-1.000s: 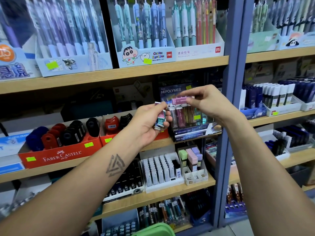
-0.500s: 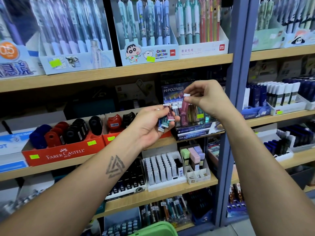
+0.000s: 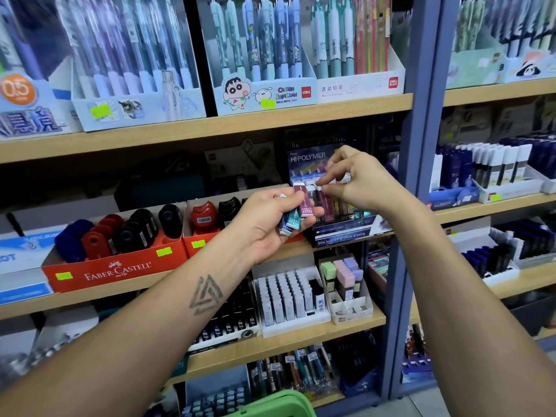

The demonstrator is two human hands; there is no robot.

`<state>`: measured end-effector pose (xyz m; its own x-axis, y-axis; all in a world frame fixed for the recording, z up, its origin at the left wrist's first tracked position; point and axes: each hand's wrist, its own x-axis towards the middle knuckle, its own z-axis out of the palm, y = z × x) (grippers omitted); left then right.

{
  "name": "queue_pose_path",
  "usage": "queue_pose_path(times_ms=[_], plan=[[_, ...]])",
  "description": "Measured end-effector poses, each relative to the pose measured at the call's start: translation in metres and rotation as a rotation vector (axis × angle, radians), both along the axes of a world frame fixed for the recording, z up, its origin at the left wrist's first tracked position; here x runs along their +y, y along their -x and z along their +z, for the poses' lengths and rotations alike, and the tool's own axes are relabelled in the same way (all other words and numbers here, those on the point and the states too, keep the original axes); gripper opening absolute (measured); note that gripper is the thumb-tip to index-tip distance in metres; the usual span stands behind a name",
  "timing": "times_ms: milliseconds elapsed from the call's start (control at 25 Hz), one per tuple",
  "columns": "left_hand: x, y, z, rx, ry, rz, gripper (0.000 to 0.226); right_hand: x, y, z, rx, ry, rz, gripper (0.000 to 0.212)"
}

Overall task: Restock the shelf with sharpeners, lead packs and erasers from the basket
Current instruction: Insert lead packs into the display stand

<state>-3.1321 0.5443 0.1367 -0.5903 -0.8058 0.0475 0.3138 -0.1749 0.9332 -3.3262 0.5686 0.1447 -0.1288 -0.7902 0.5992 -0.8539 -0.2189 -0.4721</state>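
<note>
My left hand (image 3: 261,227) grips a small stack of slim erasers (image 3: 296,216) in teal, blue and magenta sleeves, held in front of the middle shelf. Just to its right stands the dark Hi-Polymer display box (image 3: 343,233) with slim erasers upright in a row. My right hand (image 3: 358,182) pinches the white top of a pink slim eraser (image 3: 324,204) that stands upright in that row. The green basket (image 3: 276,404) shows only its rim at the bottom edge.
A red Faber-Castell box (image 3: 117,269) of sharpeners sits left of the display, a second red box (image 3: 204,233) beside it. On the shelf below are white lead packs (image 3: 285,296) and pastel erasers (image 3: 343,275). A blue shelf post (image 3: 412,176) rises on the right.
My right hand turned the pink eraser from lying sideways to upright and lowered it into the display row. My left hand stayed beside the display with its stack.
</note>
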Motion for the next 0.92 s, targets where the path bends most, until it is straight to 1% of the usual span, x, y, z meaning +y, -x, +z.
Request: queue_pose_path(times_ms=[80,120,160,200,240,280,360,400,480,560,680,800,840,920], plan=[[0.0,0.001,-0.001,-0.006,0.011,-0.009,0.027,0.002,0.002,0.001,-0.004,-0.04,0.003,0.009],[0.0,0.002,-0.002,-0.011,0.018,-0.014,0.027,0.003,0.002,0.001,-0.035,-0.028,0.012,0.011],[0.0,0.004,-0.002,-0.015,0.025,-0.018,0.028,0.005,0.0,0.003,-0.113,0.003,0.044,0.013],[0.0,0.005,-0.002,-0.017,0.032,-0.024,0.028,0.007,-0.003,0.005,-0.233,0.023,0.104,0.014],[0.0,0.006,-0.002,-0.015,0.04,-0.032,0.026,0.011,-0.005,0.008,-0.354,0.006,0.179,0.013],[-0.001,0.007,-0.002,-0.013,0.049,-0.042,0.024,0.014,-0.008,0.01,-0.431,-0.039,0.248,0.012],[0.0,0.01,0.0,-0.019,0.069,-0.056,0.021,0.017,-0.01,0.01,-0.469,-0.107,0.324,0.01],[0.002,0.012,0.001,-0.021,0.08,-0.063,0.022,0.018,-0.009,0.01,-0.496,-0.102,0.335,0.01],[0.003,0.017,0.003,-0.002,0.097,-0.072,0.025,0.02,-0.002,0.011,-0.615,-0.066,0.352,0.012],[0.004,0.021,0.006,0.032,0.075,-0.073,0.024,0.024,0.006,0.012,-0.733,-0.035,0.36,0.014],[0.006,0.025,0.01,0.027,-0.013,-0.137,0.021,0.03,0.011,0.013,-0.795,-0.035,0.357,0.017],[0.011,0.025,0.009,-0.013,-0.153,-0.202,0.026,0.033,0.011,0.012,-0.842,-0.018,0.312,0.017],[0.013,0.025,0.008,-0.011,-0.179,-0.219,0.03,0.035,0.012,0.012,-0.858,-0.009,0.304,0.016],[0.013,0.024,0.006,-0.004,-0.161,-0.233,0.044,0.038,0.014,0.013,-0.851,0.009,0.28,0.016]])
